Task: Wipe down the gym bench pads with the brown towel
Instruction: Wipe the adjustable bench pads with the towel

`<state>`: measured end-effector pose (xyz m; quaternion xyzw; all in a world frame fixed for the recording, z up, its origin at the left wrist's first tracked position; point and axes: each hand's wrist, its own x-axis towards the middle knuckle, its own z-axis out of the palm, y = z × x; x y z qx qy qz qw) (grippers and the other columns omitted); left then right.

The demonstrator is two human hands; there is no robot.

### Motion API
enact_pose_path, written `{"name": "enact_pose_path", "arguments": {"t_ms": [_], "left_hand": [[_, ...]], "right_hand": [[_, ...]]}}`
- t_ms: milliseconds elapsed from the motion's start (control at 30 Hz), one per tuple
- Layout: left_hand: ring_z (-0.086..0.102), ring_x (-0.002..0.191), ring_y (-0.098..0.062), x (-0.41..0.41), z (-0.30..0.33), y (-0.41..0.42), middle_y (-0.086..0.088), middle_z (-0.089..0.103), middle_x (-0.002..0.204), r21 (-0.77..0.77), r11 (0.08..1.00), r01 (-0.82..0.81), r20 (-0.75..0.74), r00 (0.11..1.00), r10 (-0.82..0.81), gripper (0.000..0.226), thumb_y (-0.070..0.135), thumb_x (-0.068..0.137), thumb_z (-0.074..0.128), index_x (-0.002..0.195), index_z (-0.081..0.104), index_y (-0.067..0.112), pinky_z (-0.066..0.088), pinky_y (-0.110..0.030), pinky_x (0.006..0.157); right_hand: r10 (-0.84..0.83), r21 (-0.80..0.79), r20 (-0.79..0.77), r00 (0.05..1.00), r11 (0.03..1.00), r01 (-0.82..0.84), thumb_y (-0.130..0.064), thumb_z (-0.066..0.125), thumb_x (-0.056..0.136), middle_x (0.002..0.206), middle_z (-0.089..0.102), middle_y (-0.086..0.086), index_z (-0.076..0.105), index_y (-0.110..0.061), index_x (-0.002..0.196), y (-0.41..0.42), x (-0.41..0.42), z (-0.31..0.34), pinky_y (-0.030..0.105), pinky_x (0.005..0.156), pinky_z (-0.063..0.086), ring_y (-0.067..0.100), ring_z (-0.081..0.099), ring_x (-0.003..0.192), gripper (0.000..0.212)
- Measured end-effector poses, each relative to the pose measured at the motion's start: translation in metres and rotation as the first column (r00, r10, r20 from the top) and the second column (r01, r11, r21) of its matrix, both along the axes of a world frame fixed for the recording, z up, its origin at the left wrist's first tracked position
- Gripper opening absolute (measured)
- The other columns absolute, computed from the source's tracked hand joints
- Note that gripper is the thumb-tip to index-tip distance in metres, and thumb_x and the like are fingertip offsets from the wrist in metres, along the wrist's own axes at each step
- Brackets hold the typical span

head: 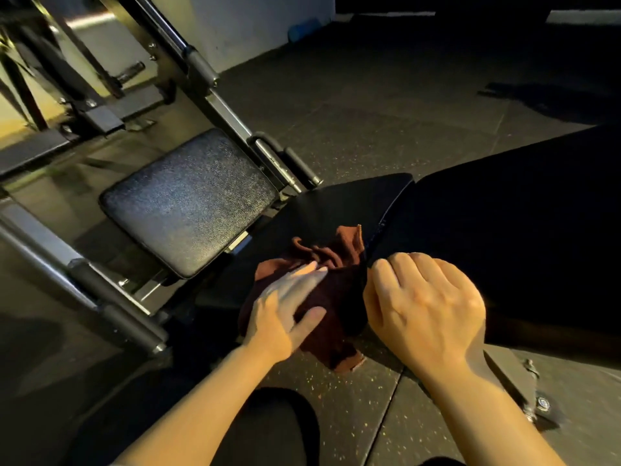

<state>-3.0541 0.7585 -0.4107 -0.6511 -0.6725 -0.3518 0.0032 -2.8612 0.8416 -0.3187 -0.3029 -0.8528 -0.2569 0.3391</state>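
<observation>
brown towel [331, 290] under left hand [285, 304]

Left of the dark seat pad [349, 210], a second textured pad [191, 200] and slanted metal frame bars [215, 95] crowd the way. To the right the long back pad [521, 223] blocks low passage. Far beyond, the speckled floor [369, 112] seems open, though a dim dark shape [537, 99] lies at far right

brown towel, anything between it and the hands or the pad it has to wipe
Nothing visible. The left hand lies with straight fingers directly on the brown towel, which lies bunched on the dark bench pad. The right hand is curled at the towel's right edge; whether it pinches cloth is unclear.
</observation>
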Motion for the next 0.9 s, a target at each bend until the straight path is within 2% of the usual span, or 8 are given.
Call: {"name": "enact_pose_path", "arguments": {"t_ms": [133, 233, 333, 433, 500, 600, 767, 900], "left_hand": [[0.046, 0.136, -0.017, -0.053, -0.014, -0.011, 0.002, 0.047, 0.148, -0.124, 0.992, 0.033, -0.035, 0.999, -0.038, 0.074, 0.081, 0.088, 0.03, 0.15, 0.031, 0.04, 0.042, -0.036, 0.108], [0.048, 0.133, -0.02, -0.07, -0.035, -0.014, -0.005, 0.053, 0.143, -0.071, 0.997, 0.0, -0.061, 0.998, -0.005, 0.082, 0.084, 0.086, 0.026, 0.145, 0.043, 0.03, 0.041, -0.036, 0.107], [0.054, 0.127, -0.021, -0.071, -0.047, -0.013, -0.011, 0.061, 0.134, 0.011, 1.0, -0.029, -0.103, 0.994, 0.03, 0.083, 0.081, 0.089, 0.023, 0.137, 0.05, 0.019, 0.041, -0.032, 0.106], [0.057, 0.116, -0.02, -0.091, -0.059, -0.019, -0.011, 0.066, 0.123, 0.035, 0.998, 0.049, -0.153, 0.987, -0.043, 0.075, 0.078, 0.091, 0.023, 0.141, 0.048, 0.027, 0.043, -0.028, 0.098], [0.055, 0.125, -0.022, -0.115, -0.074, -0.025, -0.009, 0.061, 0.132, 0.013, 0.998, 0.064, -0.143, 0.988, -0.062, 0.077, 0.079, 0.09, 0.026, 0.149, 0.04, 0.032, 0.044, -0.037, 0.102], [0.052, 0.129, -0.022, -0.161, -0.094, -0.028, -0.008, 0.057, 0.138, -0.054, 0.998, 0.036, -0.17, 0.984, -0.044, 0.085, 0.082, 0.089, 0.022, 0.142, 0.048, 0.021, 0.042, -0.045, 0.103], [0.05, 0.128, -0.022, -0.181, -0.107, -0.028, -0.01, 0.06, 0.135, -0.06, 0.997, 0.052, -0.15, 0.987, -0.06, 0.087, 0.083, 0.088, 0.02, 0.14, 0.049, 0.019, 0.038, -0.038, 0.106], [0.049, 0.127, -0.021, -0.182, -0.112, -0.03, -0.009, 0.061, 0.134, -0.04, 0.999, 0.026, -0.135, 0.99, -0.031, 0.087, 0.081, 0.09, 0.021, 0.14, 0.048, 0.016, 0.022, -0.036, 0.116]], "right_hand": [[-0.041, -0.001, -0.011, 0.999, 0.999, 0.041, -0.015, 0.061, 0.089, 0.059, 0.05, 0.002, 0.049, -0.018, 0.062, 0.001, -0.004, 0.001, 0.03, 0.052, 0.026, 0.021, 0.049, 0.053, 0.03], [-0.044, -0.017, -0.04, 0.998, 0.999, 0.043, -0.021, 0.056, 0.093, 0.061, 0.05, 0.001, 0.048, -0.02, 0.064, 0.0, -0.009, 0.001, 0.031, 0.056, 0.02, 0.021, 0.048, 0.053, 0.031], [0.211, -0.148, -0.046, 0.976, 0.965, -0.215, -0.027, 0.05, 0.097, 0.069, 0.057, 0.0, 0.057, -0.017, 0.071, -0.01, -0.017, -0.005, 0.033, 0.058, 0.032, 0.022, 0.053, 0.059, 0.029], [0.418, -0.335, 0.021, 0.908, 0.859, -0.387, -0.028, 0.05, 0.096, 0.084, 0.062, -0.001, 0.065, -0.017, 0.083, -0.017, -0.03, -0.012, 0.035, 0.066, 0.045, 0.023, 0.058, 0.072, 0.022], [0.394, -0.37, 0.094, 0.914, 0.867, -0.335, -0.033, 0.05, 0.095, 0.093, 0.064, -0.001, 0.067, -0.019, 0.09, -0.019, -0.045, -0.023, 0.035, 0.073, 0.048, 0.023, 0.062, 0.083, 0.022], [0.336, -0.403, 0.109, 0.936, 0.875, -0.267, -0.041, 0.049, 0.095, 0.101, 0.066, -0.002, 0.068, -0.02, 0.096, -0.016, -0.09, -0.038, 0.036, 0.082, 0.052, 0.022, 0.064, 0.093, 0.028], [0.185, -0.448, 0.02, 0.982, 0.88, -0.157, -0.04, 0.044, 0.1, 0.089, 0.066, -0.002, 0.068, -0.016, 0.089, -0.021, -0.117, -0.049, 0.036, 0.066, 0.052, 0.021, 0.063, 0.077, 0.035], [0.137, -0.416, 0.157, 0.978, 0.908, -0.061, -0.037, 0.04, 0.101, 0.082, 0.063, 0.0, 0.066, -0.016, 0.088, -0.029, -0.124, -0.053, 0.038, 0.059, 0.049, 0.023, 0.06, 0.071, 0.035]]}}
